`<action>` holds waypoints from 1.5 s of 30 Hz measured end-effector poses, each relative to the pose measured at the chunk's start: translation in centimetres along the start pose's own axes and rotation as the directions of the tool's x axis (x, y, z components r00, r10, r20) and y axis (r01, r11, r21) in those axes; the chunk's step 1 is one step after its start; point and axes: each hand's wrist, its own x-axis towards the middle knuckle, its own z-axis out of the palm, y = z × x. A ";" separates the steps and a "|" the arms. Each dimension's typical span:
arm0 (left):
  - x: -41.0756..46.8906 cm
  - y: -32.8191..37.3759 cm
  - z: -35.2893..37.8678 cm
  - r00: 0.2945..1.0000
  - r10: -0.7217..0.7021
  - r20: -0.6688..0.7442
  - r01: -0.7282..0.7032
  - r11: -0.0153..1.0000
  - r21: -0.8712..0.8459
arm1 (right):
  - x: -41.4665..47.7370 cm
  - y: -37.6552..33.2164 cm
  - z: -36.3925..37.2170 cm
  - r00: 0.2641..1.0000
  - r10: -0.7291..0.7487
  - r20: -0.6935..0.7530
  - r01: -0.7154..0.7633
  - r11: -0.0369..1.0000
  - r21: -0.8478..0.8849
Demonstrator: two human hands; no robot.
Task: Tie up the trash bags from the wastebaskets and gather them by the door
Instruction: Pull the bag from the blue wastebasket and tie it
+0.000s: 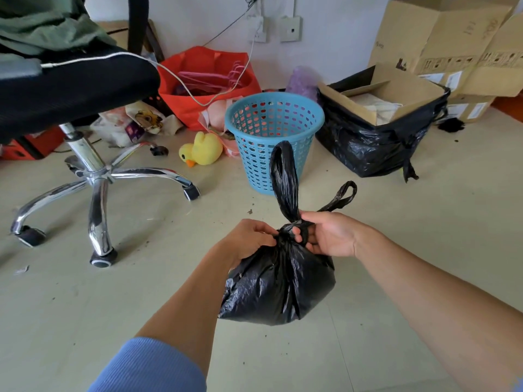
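1. Head view: the black trash bag (277, 287) is in the near middle, before the blue wastebasket (271, 137).
2. The left hand (249, 239) pinches its knot (285, 232) from the left; the right hand (328, 236) curls its fingers round it from the right.
3. The handle loops (283, 176) point up and far, so I judge tightening needs a sideways pull.

Bright, soft daylight; wide-angle edge distortion.

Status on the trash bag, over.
Left hand, right hand grip black trash bag at its knot. Blue wastebasket behind, unlined. Office chair off left, apart.
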 end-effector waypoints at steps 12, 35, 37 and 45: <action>-0.2 1.0 -0.3 0.995 -0.045 -0.085 0.050 0.997 0.060 | 0.5 0.3 2.2 0.815 -0.505 -0.285 0.132 0.640 -0.757; 1.6 -0.4 1.6 0.988 0.060 -0.141 -0.032 0.982 0.188 | 1.3 1.8 0.5 0.674 -0.209 -0.709 0.234 0.970 -0.064; 2.0 -0.7 2.3 0.994 0.073 -0.087 -0.042 0.947 0.319 | 1.3 1.9 0.4 0.700 -0.168 -0.694 0.216 0.976 -0.018; 2.1 -2.0 3.8 0.969 0.158 -0.192 0.015 0.735 0.678 | 1.8 1.9 0.3 0.785 -0.078 -0.614 0.215 0.965 0.152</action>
